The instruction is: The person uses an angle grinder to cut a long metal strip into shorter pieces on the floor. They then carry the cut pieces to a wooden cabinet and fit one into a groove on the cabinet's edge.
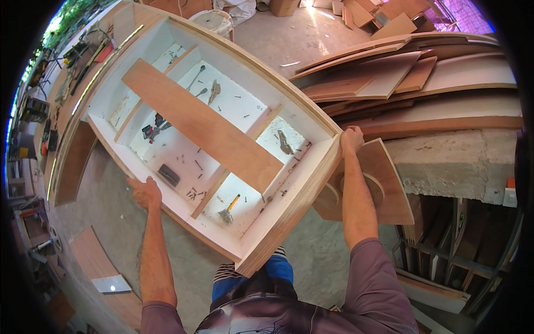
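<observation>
A big shallow wooden box (314,119), white inside with bare wood edges, spans the view in front of me at a slant. My left hand (146,193) grips its near left side, fingers curled round the edge. At the right end corner my right hand (351,138) is closed on the rim. A brown wooden board (200,123) lies lengthwise across the inner dividers. Around it in the compartments are a ratchet-like tool (196,77), a pliers-like tool (214,92), a dark block (168,175), a yellow-handled tool (234,202) and several loose screws.
Stacked wooden panels (445,119) lie on a concrete ledge (445,167) at the right. Below my right forearm leans a brown panel with curved cutouts (396,189). Tools cover a bench (83,67) at the far left. A light stool (214,22) stands beyond the box.
</observation>
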A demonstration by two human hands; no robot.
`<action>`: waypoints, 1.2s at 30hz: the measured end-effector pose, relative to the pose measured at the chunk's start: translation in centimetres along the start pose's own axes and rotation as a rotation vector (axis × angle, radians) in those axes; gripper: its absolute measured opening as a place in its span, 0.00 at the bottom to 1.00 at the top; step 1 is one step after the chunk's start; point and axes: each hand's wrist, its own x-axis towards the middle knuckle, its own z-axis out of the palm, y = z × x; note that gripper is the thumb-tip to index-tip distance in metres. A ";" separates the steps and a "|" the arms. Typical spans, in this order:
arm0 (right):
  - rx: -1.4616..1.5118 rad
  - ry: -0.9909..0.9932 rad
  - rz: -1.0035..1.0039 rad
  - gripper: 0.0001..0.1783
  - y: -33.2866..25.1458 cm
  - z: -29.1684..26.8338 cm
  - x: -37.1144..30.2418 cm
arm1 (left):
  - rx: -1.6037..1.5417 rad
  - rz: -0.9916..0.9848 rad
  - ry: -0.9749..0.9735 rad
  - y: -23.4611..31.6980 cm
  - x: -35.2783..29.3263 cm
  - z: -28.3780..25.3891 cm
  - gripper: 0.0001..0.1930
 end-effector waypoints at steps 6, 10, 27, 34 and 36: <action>0.020 0.003 0.010 0.18 0.2 0.2 0.1 | 0.028 -0.011 0.029 -0.3 0.3 0.5 0.46; 0.007 0.040 -0.004 0.18 0.7 0.6 0.5 | 0.039 -0.017 0.043 -0.5 0.4 1.0 0.46; -0.014 0.028 -0.054 0.19 2.7 1.5 2.2 | -0.033 -0.105 0.027 1.2 -0.8 -0.5 0.46; 0.017 0.008 -0.021 0.20 2.7 1.5 2.3 | -0.070 -0.127 0.014 1.4 -1.0 -0.8 0.45; 0.041 -0.002 -0.042 0.20 2.7 1.4 2.3 | -0.086 -0.123 0.019 1.5 -1.1 -0.9 0.46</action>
